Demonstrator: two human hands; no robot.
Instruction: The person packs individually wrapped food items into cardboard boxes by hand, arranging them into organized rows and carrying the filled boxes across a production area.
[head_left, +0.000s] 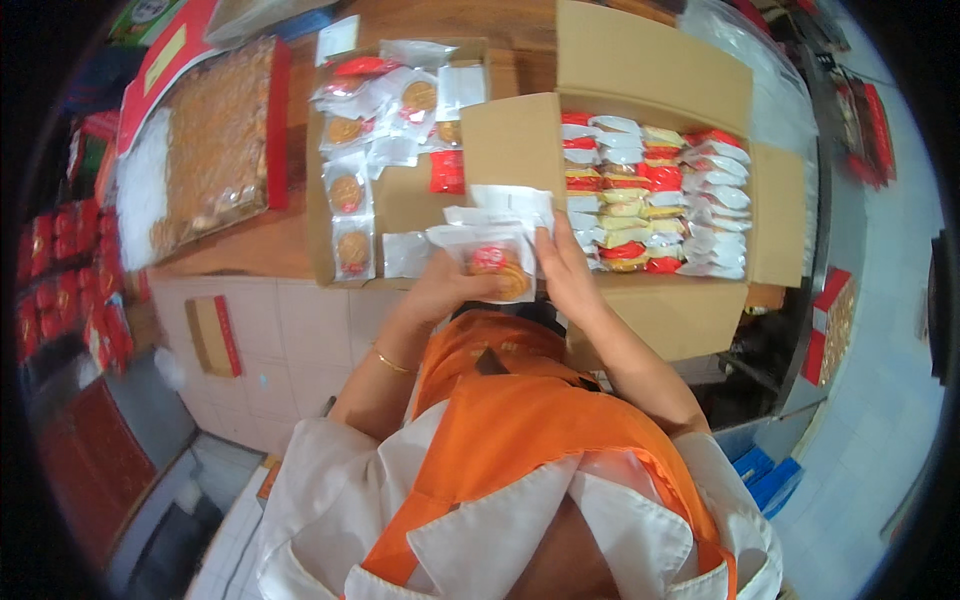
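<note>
Between my two hands is a small stack of individually wrapped round pastries (501, 262) in clear and white packets. My left hand (442, 289) grips the stack from the left, its thumb across the front packet. From the right, my right hand (564, 259) presses its fingers along the packets' edges. Just beyond lies a shallow cardboard tray (409, 184) with loose wrapped pastries along its left side and back. Right of my hands, an open cardboard carton (660, 311) holds upright packets in several tight rows, in white, red and yellow wrappers.
A red-sided box of brown baked pieces (217, 142) stands at the left on the wooden table (247, 251). Carton flaps (652, 56) stick out around the open carton. Clear plastic film (757, 82) lies behind it at the right. Red packages (67, 262) are stacked far left.
</note>
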